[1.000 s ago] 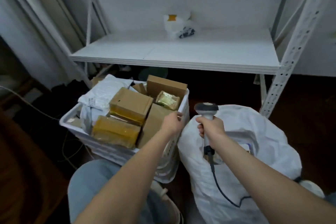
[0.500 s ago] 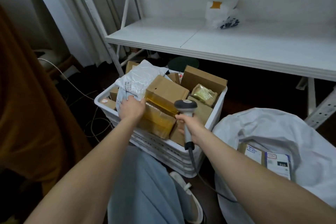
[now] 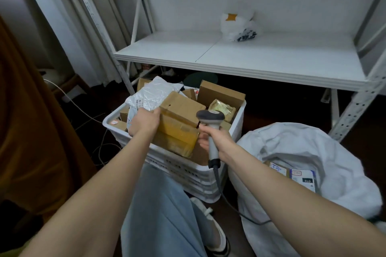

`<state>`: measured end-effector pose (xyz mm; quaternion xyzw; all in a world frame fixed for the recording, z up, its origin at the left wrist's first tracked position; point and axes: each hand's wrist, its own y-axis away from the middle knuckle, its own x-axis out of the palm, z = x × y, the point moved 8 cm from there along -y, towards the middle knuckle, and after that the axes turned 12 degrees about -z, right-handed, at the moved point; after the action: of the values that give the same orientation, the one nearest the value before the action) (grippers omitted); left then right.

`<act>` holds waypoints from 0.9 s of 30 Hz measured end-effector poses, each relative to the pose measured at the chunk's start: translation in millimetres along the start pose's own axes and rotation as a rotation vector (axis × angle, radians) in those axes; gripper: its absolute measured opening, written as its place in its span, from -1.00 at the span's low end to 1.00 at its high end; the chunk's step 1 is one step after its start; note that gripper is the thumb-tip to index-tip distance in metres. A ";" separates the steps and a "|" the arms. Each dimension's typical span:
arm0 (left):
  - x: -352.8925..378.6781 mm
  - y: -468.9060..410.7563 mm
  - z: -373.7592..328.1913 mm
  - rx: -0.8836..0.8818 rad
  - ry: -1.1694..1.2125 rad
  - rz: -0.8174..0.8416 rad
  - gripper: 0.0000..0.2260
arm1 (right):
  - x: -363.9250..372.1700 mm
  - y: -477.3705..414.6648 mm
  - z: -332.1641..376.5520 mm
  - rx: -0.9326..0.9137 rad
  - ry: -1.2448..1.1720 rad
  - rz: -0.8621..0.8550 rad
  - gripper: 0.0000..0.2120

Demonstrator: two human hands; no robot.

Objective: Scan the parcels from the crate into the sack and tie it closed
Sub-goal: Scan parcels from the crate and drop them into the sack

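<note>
Left grip [image 3: 144,122] on box [image 3: 180,108] in full crate [image 3: 188,175]; two parcels [image 3: 301,178] in sack [image 3: 338,152]

One white crate [image 3: 188,175] and one white sack [image 3: 334,165] stand on the floor. The crate shows at least seven cardboard boxes [image 3: 221,94], several half hidden, counting the taped box [image 3: 173,129] at its near left. It also shows one grey plastic mailer [image 3: 150,96] and one small clear-wrapped packet [image 3: 222,107]. Two labelled parcels [image 3: 300,179] lie in the sack. There is one scanner [image 3: 211,119] with one cable [image 3: 218,181]. Two grips are in view, the left grip [image 3: 144,121] and the right grip [image 3: 223,141]. One shelf [image 3: 250,54] carries one plastic bag [image 3: 238,27]. One shoe [image 3: 215,233] shows.
</note>
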<state>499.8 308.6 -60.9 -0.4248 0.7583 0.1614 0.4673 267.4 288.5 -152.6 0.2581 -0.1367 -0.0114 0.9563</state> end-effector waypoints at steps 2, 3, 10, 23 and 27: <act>-13.5 12.4 -13.8 0.020 0.026 -0.022 -0.56 | -17.0 8.5 12.5 -0.057 -0.033 -0.074 -0.71; -19.4 19.6 -21.0 0.032 0.050 -0.039 -0.58 | -26.7 13.2 19.0 -0.077 -0.054 -0.112 -0.71; 1.5 92.2 -77.6 0.160 0.576 0.125 -0.90 | -114.5 40.9 55.6 -0.100 -0.291 -0.273 -0.62; 80.5 197.2 -125.2 0.142 0.805 0.573 -0.81 | -248.3 70.7 61.0 0.020 -0.414 -0.334 -0.72; 95.4 212.8 -128.5 0.031 0.847 0.699 -0.82 | -265.2 71.1 52.4 0.024 -0.410 -0.336 -0.69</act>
<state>237.8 303.9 -108.4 -0.1683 0.9784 0.1108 0.0459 -5.3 349.0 -141.6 0.2809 -0.2829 -0.2207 0.8902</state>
